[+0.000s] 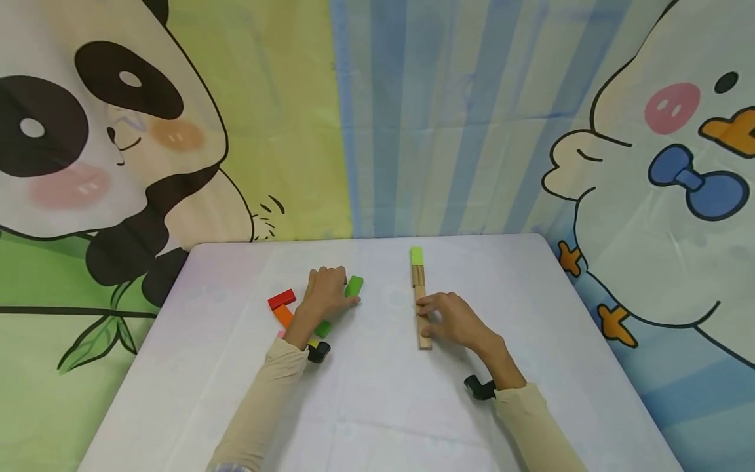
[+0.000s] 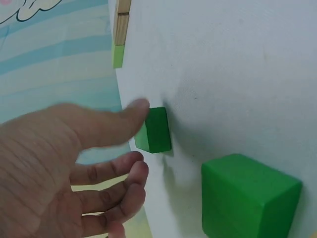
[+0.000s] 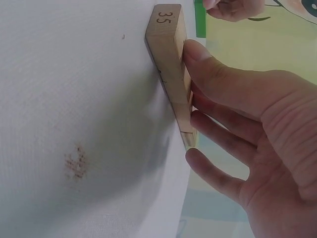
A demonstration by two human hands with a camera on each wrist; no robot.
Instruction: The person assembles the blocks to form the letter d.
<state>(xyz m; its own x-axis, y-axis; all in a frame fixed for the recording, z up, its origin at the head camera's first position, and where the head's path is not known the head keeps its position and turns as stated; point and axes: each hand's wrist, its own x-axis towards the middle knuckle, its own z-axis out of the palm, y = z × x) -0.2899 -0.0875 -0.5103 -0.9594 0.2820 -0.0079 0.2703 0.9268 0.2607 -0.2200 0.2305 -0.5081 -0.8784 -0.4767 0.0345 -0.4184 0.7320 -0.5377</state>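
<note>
The left arm slanted in from the near edge of the worktop, its hand bent over the far left part, knuckles toward the far edge. The right arm angled in from the near right, its hand lowered toward the middle.

The left thumb stood apart from loosely bent fingers beside a green block, with a gap between them; whether the thumb touched the block could not be told. The right thumb and fingers were spread along the top of a row of wooden blocks, the thumb nearest the end marked 35.

Left of the left hand lay a red block and an orange block, touching. The left wrist partly covered a pink block and a yellow block; a second green block lay just beside it. The row ran toward the far edge, ending in a light green block.
</note>
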